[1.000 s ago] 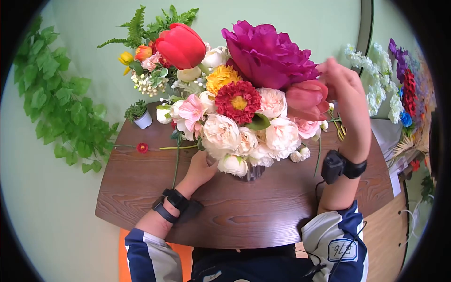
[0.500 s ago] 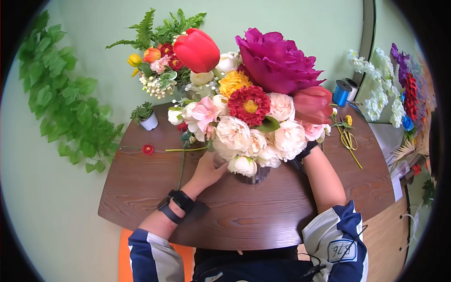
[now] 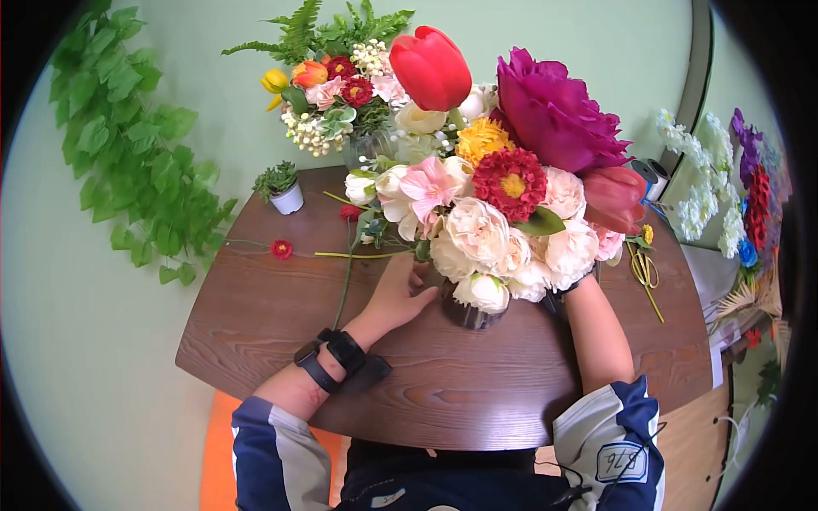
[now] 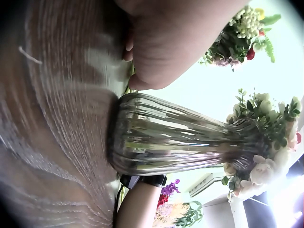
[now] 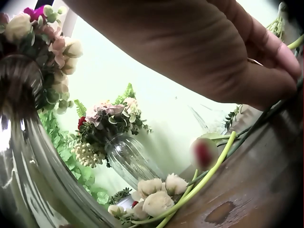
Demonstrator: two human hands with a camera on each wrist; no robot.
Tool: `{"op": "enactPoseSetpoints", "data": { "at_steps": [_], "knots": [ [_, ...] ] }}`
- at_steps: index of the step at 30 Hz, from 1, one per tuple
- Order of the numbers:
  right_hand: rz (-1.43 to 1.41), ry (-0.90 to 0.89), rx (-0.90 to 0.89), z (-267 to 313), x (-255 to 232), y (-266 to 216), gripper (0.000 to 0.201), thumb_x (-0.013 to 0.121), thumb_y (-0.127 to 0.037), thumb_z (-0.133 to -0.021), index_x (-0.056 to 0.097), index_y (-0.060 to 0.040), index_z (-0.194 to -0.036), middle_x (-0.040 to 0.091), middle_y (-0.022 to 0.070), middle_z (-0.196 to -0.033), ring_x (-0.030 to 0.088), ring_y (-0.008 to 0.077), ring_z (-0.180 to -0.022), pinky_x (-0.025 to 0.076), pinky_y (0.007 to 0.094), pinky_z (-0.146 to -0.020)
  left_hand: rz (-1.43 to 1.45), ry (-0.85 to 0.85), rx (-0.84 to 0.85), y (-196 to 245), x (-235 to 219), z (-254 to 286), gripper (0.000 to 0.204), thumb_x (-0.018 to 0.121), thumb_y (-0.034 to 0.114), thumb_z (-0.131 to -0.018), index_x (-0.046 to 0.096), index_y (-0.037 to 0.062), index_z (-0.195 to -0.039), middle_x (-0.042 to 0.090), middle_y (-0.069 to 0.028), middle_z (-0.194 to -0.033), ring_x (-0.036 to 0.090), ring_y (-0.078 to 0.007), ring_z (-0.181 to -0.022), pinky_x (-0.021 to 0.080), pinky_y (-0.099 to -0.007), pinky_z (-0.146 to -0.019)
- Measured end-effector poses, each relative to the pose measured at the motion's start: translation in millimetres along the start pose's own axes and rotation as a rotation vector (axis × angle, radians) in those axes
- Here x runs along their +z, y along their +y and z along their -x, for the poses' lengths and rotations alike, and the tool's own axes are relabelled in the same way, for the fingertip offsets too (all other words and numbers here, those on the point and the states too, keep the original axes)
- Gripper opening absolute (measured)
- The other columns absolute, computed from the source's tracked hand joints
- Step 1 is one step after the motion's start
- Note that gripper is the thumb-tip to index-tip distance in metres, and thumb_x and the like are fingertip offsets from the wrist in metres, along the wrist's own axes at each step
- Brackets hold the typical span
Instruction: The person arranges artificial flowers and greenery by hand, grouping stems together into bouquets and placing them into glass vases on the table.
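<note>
A glass vase (image 4: 175, 137) stands upright on the table, holding a big bouquet of pale roses (image 3: 477, 230), a red tulip (image 3: 433, 70) and a purple peony (image 3: 558, 111). Left of the vase base, my left hand (image 3: 396, 294) hovers low over the wood with loose fingers, its thumb toward the glass. A gap shows between that hand and the vase in the left wrist view. The bouquet hides my right hand in the head view. In the right wrist view my right hand (image 5: 213, 57) brings thumb and fingertips together on a dark green stem (image 5: 266, 116) at the table.
Behind on the left stands a second vase of flowers (image 3: 341, 94), near a small potted succulent (image 3: 285, 192). A red flower (image 3: 281, 249) and loose stems (image 3: 345, 281) lie at the left. Yellow-green stems (image 3: 652, 285) lie at the right, with thread spools (image 3: 652, 175) behind.
My right hand has come down from the purple peony to the table behind the bouquet. The left hand has shifted from the vase's side to slightly apart. The head view has swung left.
</note>
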State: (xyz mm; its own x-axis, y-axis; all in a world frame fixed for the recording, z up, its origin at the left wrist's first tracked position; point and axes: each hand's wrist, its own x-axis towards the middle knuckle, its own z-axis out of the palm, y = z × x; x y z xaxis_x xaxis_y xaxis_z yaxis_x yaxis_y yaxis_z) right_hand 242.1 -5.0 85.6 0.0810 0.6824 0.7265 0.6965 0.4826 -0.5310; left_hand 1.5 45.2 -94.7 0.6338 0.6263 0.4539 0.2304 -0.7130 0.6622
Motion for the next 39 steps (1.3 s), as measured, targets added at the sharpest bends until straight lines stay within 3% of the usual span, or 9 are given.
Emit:
{"op": "enactPoseSetpoints", "data": {
  "at_steps": [4, 11, 13, 15, 18, 27, 30, 37, 39],
  "knots": [
    [-0.025, 0.043, 0.0, 0, 7, -4, 0.016, 0.056, -0.01, -0.083, 0.06, -0.0004, -0.095, 0.06, 0.0032, -0.073, 0.057, 0.0074, -0.069, 0.045, 0.0202, -0.063, 0.044, -0.024, -0.132, 7, -6, 0, 0.054, 0.07, 0.013, -0.071, 0.044, -0.0015, -0.116, 0.034, -0.0186, -0.126, 0.054, -0.0174, -0.08, 0.048, -0.0282, -0.066],
    [-0.065, 0.079, -0.021, -2, 15, -8, 0.017, 0.056, -0.009, -0.082, 0.059, -0.0006, -0.096, 0.06, 0.0029, -0.074, 0.056, 0.0071, -0.069, 0.045, 0.0199, -0.064, -0.163, 0.137, -0.256, 28, -22, 1, 0.056, 0.07, 0.017, -0.071, 0.043, -0.0009, -0.117, 0.029, -0.0235, -0.131, 0.056, -0.0262, -0.085, 0.047, -0.0364, -0.08],
    [-0.081, 0.088, -0.019, 4, 11, -3, 0.017, 0.056, -0.009, -0.082, 0.059, -0.0007, -0.097, 0.06, 0.0028, -0.075, 0.056, 0.007, -0.069, 0.045, 0.0199, -0.064, -0.148, 0.186, -0.293, 22, -23, 0, 0.054, 0.069, 0.018, -0.07, 0.045, -0.0004, -0.115, 0.034, -0.0226, -0.128, 0.054, -0.0297, -0.094, 0.044, -0.0387, -0.083],
    [-0.096, 0.101, -0.014, 9, 4, 4, 0.017, 0.056, -0.009, -0.082, 0.059, -0.0007, -0.097, 0.06, 0.0027, -0.075, 0.056, 0.007, -0.07, 0.045, 0.0198, -0.064, -0.272, 0.143, -0.143, 9, -21, 0, 0.051, 0.07, 0.02, -0.069, 0.048, 0.0004, -0.111, 0.043, -0.0198, -0.12, 0.049, -0.0323, -0.102, 0.041, -0.0402, -0.087],
    [-0.113, 0.129, -0.009, 11, 4, 5, 0.017, 0.055, -0.008, -0.082, 0.059, -0.0008, -0.097, 0.06, 0.0026, -0.075, 0.056, 0.0069, -0.07, 0.045, 0.0197, -0.064, -0.311, 0.136, -0.132, 21, -23, 1, 0.047, 0.07, 0.021, -0.067, 0.051, 0.0013, -0.105, 0.049, -0.0168, -0.109, 0.046, -0.0336, -0.105, 0.04, -0.041, -0.089],
    [-0.114, 0.264, -0.005, 13, -15, 2, 0.018, 0.055, -0.007, -0.082, 0.059, -0.0011, -0.099, 0.06, 0.0022, -0.076, 0.056, 0.0066, -0.07, 0.045, 0.0194, -0.064, -0.078, 0.11, -0.22, 27, -18, 0, 0.04, 0.071, 0.017, -0.068, 0.051, 0.0038, -0.1, 0.044, -0.0151, -0.105, 0.052, -0.0287, -0.09, 0.046, -0.0369, -0.077],
    [-0.129, 0.315, 0.0, 22, -26, 6, 0.018, 0.055, -0.006, -0.082, 0.058, -0.0012, -0.099, 0.06, 0.0021, -0.077, 0.055, 0.0064, -0.07, 0.044, 0.0193, -0.064, -0.115, 0.123, -0.142, 21, -16, 0, 0.039, 0.071, 0.016, -0.069, 0.051, 0.0033, -0.1, 0.042, -0.0148, -0.107, 0.054, -0.0261, -0.084, 0.047, -0.035, -0.073],
    [-0.17, 0.422, 0.01, 22, -28, 11, 0.019, 0.055, -0.005, -0.082, 0.058, -0.0014, -0.1, 0.06, 0.0018, -0.078, 0.055, 0.0062, -0.07, 0.044, 0.0191, -0.064, -0.172, 0.094, -0.174, 23, -17, 0, 0.039, 0.071, 0.014, -0.069, 0.05, 0.0033, -0.1, 0.039, -0.0151, -0.109, 0.053, -0.0249, -0.082, 0.047, -0.0341, -0.074],
    [-0.185, 0.442, 0.008, 24, -34, 15, 0.02, 0.055, -0.005, -0.082, 0.058, -0.0014, -0.101, 0.06, 0.0017, -0.078, 0.055, 0.0061, -0.071, 0.044, 0.019, -0.064, -0.072, 0.244, -0.174, 24, -14, 1, 0.038, 0.07, 0.012, -0.07, 0.049, 0.0037, -0.101, 0.036, -0.0153, -0.108, 0.051, -0.0228, -0.079, 0.047, -0.0332, -0.072]
  ]
}}
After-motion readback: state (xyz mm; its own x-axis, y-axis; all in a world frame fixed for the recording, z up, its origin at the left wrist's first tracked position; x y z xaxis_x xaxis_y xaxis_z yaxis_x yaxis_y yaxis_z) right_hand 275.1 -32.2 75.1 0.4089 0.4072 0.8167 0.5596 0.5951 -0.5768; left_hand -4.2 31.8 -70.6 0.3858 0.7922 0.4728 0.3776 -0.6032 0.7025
